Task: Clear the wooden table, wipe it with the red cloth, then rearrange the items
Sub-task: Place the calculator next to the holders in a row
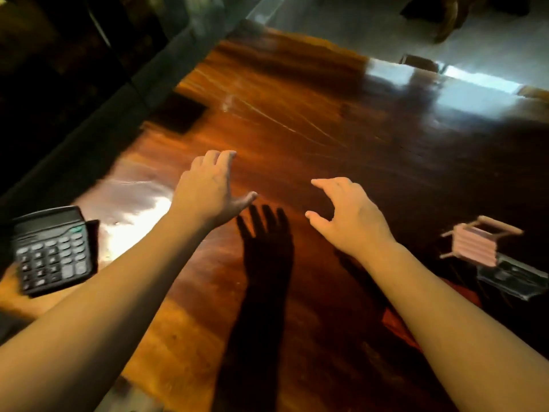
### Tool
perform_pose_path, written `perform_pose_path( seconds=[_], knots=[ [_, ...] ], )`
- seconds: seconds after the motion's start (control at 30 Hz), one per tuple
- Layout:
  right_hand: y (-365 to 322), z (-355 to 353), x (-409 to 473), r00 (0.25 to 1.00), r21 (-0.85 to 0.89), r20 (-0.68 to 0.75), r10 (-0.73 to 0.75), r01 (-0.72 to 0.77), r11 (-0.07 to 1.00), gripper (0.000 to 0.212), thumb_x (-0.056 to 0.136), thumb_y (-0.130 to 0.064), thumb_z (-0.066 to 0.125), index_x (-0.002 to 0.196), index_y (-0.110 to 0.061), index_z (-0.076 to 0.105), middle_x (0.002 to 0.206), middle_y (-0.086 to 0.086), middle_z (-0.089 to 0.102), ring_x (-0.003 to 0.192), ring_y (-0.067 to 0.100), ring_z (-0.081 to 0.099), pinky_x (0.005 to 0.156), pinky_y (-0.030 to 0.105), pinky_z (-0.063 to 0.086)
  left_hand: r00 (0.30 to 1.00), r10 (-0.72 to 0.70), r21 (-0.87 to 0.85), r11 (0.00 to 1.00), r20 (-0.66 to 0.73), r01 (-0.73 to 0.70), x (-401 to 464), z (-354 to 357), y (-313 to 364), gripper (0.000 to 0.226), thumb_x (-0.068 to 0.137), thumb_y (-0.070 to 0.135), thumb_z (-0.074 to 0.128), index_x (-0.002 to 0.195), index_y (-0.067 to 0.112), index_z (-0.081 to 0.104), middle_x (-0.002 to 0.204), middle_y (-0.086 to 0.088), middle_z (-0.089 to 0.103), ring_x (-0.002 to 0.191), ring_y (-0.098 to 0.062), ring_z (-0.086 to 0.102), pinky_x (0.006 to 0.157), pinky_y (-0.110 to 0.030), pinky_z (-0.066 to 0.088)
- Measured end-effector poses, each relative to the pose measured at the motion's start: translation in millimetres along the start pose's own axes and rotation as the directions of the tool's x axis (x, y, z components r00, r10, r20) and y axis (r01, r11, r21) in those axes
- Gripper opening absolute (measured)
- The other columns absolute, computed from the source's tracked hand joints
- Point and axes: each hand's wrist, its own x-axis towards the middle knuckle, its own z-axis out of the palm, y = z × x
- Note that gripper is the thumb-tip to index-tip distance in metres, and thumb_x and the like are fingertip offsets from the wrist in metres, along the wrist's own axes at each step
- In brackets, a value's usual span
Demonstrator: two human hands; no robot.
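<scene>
The wooden table fills the view, glossy and brown, with fine scratches near its far left. My left hand hovers over its middle, fingers spread, holding nothing. My right hand hovers beside it, fingers curled apart and empty. A black calculator lies at the table's left edge. At the right edge stands a small pink miniature chair of sticks, next to a dark stapler-like object. A strip of red cloth shows under my right forearm, mostly hidden.
A dark square patch sits at the table's far left. A grey ledge runs along the left side. Pale floor lies beyond the far edge. The frame is blurred by motion.
</scene>
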Motion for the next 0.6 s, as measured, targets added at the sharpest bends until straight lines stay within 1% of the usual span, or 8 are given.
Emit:
perform_pose_path(
  seconds=[0.1, 0.2, 0.27, 0.33, 0.37, 0.47, 0.53, 0.6],
  knots=[
    [-56.0, 26.6, 27.1, 0.992, 0.005, 0.087, -0.095, 0.095, 0.996, 0.061, 0.092, -0.047, 0.068, 0.147, -0.03, 0.049, 0.143, 0.0, 0.053, 0.127, 0.023, 0.051, 0.097, 0.043, 0.049, 0.99, -0.137, -0.004, 0.991, -0.043, 0.137, -18.6, -12.7, -66.4, 0.086, 0.078, 0.063, 0.069, 0.144, 0.016, 0.041, 0.139, -0.013, 0.052, 0.127, -0.036, 0.047, 0.1, -0.049, 0.046],
    [-108.2, 56.3, 47.5, 0.969, 0.001, 0.166, -0.185, 0.187, 0.982, 0.061, 0.093, -0.048, 0.066, 0.148, -0.028, 0.049, 0.144, 0.002, 0.053, 0.127, 0.025, 0.051, 0.096, 0.045, 0.052, 0.96, -0.252, 0.023, 0.966, -0.123, 0.256, -42.5, -21.2, -125.7, 0.085, 0.076, 0.064, 0.069, 0.141, 0.014, 0.046, 0.137, -0.014, 0.054, 0.129, -0.037, 0.045, 0.102, -0.051, 0.042],
    [-139.5, 77.6, 57.1, 0.949, -0.003, 0.206, -0.239, 0.245, 0.969, 0.06, 0.094, -0.048, 0.065, 0.148, -0.027, 0.049, 0.143, 0.003, 0.053, 0.126, 0.026, 0.051, 0.094, 0.044, 0.053, 0.928, -0.333, 0.061, 0.936, -0.169, 0.347, -59.2, -24.5, -160.2, 0.088, 0.075, 0.067, 0.068, 0.142, 0.014, 0.045, 0.141, -0.013, 0.052, 0.137, -0.037, 0.039, 0.107, -0.055, 0.04],
    [-168.2, 98.9, 63.7, 0.929, -0.005, 0.241, -0.279, 0.289, 0.957, 0.06, 0.094, -0.049, 0.064, 0.148, -0.029, 0.048, 0.142, 0.002, 0.053, 0.125, 0.025, 0.052, 0.091, 0.042, 0.053, 0.881, -0.435, 0.083, 0.887, -0.184, 0.455, -75.0, -26.3, -191.5, 0.096, 0.074, 0.071, 0.067, 0.147, 0.016, 0.039, 0.149, -0.012, 0.046, 0.145, -0.038, 0.029, 0.113, -0.058, 0.034],
    [-180.2, 108.4, 65.5, 0.921, -0.003, 0.261, -0.29, 0.301, 0.954, 0.059, 0.094, -0.049, 0.063, 0.147, -0.031, 0.047, 0.142, 0.002, 0.053, 0.126, 0.025, 0.051, 0.091, 0.041, 0.053, 0.853, -0.487, 0.087, 0.857, -0.186, 0.508, -82.4, -25.8, -204.7, 0.1, 0.073, 0.073, 0.067, 0.15, 0.018, 0.035, 0.152, -0.012, 0.042, 0.147, -0.039, 0.025, 0.114, -0.06, 0.032],
    [-210.7, 136.7, 67.6, 0.888, -0.005, 0.327, -0.324, 0.344, 0.939, 0.059, 0.094, -0.05, 0.062, 0.148, -0.033, 0.046, 0.144, 0.001, 0.052, 0.128, 0.025, 0.05, 0.095, 0.043, 0.053, 0.75, -0.644, 0.051, 0.753, -0.148, 0.656, -102.1, -20.1, -239.3, 0.115, 0.067, 0.08, 0.067, 0.155, 0.021, 0.021, 0.159, -0.014, 0.031, 0.149, -0.042, 0.021, 0.112, -0.065, 0.031],
    [-224.9, 153.3, 65.8, 0.867, -0.013, 0.366, -0.337, 0.367, 0.93, 0.06, 0.094, -0.05, 0.061, 0.149, -0.033, 0.044, 0.145, 0.0, 0.051, 0.129, 0.026, 0.048, 0.098, 0.044, 0.052, 0.687, -0.723, 0.025, 0.687, -0.074, 0.726, -113.7, -12.5, -256.6, 0.124, 0.062, 0.084, 0.066, 0.157, 0.024, 0.013, 0.162, -0.015, 0.024, 0.149, -0.044, 0.018, 0.11, -0.067, 0.031],
    [-234.5, 167.1, 63.3, 0.857, -0.016, 0.393, -0.334, 0.37, 0.929, 0.061, 0.095, -0.051, 0.059, 0.15, -0.034, 0.042, 0.147, 0.0, 0.049, 0.131, 0.025, 0.047, 0.099, 0.042, 0.052, 0.645, -0.764, 0.015, 0.645, 0.011, 0.764, -122.8, -3.4, -267.9, 0.131, 0.058, 0.088, 0.065, 0.158, 0.025, 0.008, 0.162, -0.016, 0.022, 0.148, -0.044, 0.019, 0.109, -0.067, 0.032]
  ],
)
